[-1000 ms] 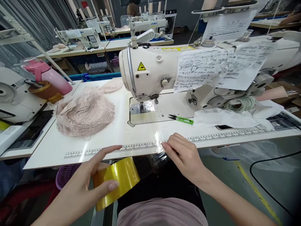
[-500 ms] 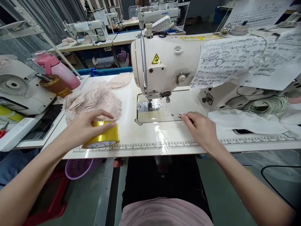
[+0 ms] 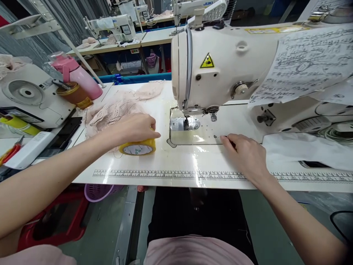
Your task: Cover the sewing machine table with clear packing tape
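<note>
My left hand (image 3: 138, 129) is closed over a roll of yellow tape (image 3: 140, 147), gripping it from above and behind. The roll's white printed core faces me, and some fingers are hidden behind it. Beside that hand lies a bundle of pale pink lace fabric (image 3: 110, 114). My right hand (image 3: 244, 152) rests on the white table with thumb and forefinger pinched, at the front right of the needle plate (image 3: 184, 124). Whatever is in this pinch is too small to make out. The sewing machine head (image 3: 220, 70) stands between and beyond my hands.
A ruler strip (image 3: 176, 175) runs along the table's front edge. At left are a pink bottle (image 3: 79, 77), a brown cup (image 3: 73, 94) and orange-handled scissors (image 3: 12, 151). White cloth (image 3: 303, 149) lies at right. Handwritten sheets (image 3: 309, 66) hang over the machine arm.
My left hand has moved right and away from me with the tape roll, turning palm down over it. The right hand stays pinched near the plate; the view has shifted slightly.
</note>
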A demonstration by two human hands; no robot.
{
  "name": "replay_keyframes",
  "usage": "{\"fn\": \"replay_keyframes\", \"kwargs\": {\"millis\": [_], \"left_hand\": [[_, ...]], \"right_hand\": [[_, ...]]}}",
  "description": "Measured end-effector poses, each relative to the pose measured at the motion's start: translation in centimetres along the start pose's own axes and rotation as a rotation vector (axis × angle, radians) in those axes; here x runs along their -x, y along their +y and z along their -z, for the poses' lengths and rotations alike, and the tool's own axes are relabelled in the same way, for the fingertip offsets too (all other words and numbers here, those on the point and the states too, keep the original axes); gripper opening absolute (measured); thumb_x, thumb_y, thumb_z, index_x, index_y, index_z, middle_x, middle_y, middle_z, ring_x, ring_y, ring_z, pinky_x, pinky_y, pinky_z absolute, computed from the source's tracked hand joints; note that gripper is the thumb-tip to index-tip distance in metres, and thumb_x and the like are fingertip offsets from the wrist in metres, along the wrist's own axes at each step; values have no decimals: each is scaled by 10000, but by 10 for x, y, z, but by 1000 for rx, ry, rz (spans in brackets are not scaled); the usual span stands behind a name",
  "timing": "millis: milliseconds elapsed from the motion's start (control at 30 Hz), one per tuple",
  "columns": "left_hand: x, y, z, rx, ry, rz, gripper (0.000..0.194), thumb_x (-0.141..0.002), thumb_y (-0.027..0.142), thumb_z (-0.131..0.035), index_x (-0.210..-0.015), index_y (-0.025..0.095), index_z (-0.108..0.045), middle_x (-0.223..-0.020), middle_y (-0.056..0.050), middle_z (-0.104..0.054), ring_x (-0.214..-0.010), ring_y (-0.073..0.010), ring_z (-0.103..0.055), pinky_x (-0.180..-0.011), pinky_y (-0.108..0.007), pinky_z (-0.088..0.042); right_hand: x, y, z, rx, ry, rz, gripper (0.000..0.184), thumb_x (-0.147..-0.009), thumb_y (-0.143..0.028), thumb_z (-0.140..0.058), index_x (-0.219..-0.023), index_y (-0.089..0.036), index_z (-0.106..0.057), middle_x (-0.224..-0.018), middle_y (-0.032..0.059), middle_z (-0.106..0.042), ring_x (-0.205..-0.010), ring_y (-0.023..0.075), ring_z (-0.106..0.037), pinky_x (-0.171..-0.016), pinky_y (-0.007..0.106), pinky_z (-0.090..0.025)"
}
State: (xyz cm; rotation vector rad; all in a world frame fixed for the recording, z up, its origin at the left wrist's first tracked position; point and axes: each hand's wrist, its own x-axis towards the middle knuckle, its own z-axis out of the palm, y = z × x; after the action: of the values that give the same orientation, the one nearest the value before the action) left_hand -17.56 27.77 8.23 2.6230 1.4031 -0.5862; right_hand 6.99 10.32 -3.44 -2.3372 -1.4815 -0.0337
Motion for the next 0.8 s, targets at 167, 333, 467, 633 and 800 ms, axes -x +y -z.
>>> {"fn": "replay_keyframes", "kwargs": {"millis": [167,333,467,633,800], "left_hand": [[-9,10,0,-43,-64,4,487,-775,623,-490,-978,238,-708,-1020,-120,-710,-849,-305,-633,-669,-373,-432],[-15,9,-3,-58,-62,5,503,-762,625,-482,-991,233,-696,-1040,-132,-707,-876,-314,-633,-662,-368,-416],[-20,9,-5,-101,-52,-13,496,-761,631,-469,-963,232,-684,-1045,-138,-711,-893,-332,-635,-636,-368,-400],[-25,10,-9,-133,-44,-22,518,-760,647,-454,-950,226,-688,-999,-144,-714,-861,-330,-633,-630,-376,-401],[-28,9,-9,-133,-63,-21,540,-751,642,-468,-988,216,-700,-1012,-153,-711,-854,-313,-633,-653,-360,-415]], "right_hand": [[2,1,-2,72,57,31,406,-984,-331,-453,-612,-175,-493,-621,47,-612,-598,166,-508,-566,265,-243],[4,3,-7,126,119,98,414,-987,-302,-463,-602,-168,-541,-624,49,-645,-586,159,-502,-616,285,-297],[3,2,-9,140,151,117,419,-986,-278,-460,-597,-164,-569,-626,49,-660,-597,164,-532,-646,295,-313],[3,1,-10,151,155,119,434,-997,-285,-442,-607,-161,-587,-637,59,-668,-618,170,-556,-647,298,-305],[3,2,-12,191,174,129,426,-991,-283,-448,-610,-159,-591,-621,57,-651,-615,169,-547,-638,297,-297]]}}
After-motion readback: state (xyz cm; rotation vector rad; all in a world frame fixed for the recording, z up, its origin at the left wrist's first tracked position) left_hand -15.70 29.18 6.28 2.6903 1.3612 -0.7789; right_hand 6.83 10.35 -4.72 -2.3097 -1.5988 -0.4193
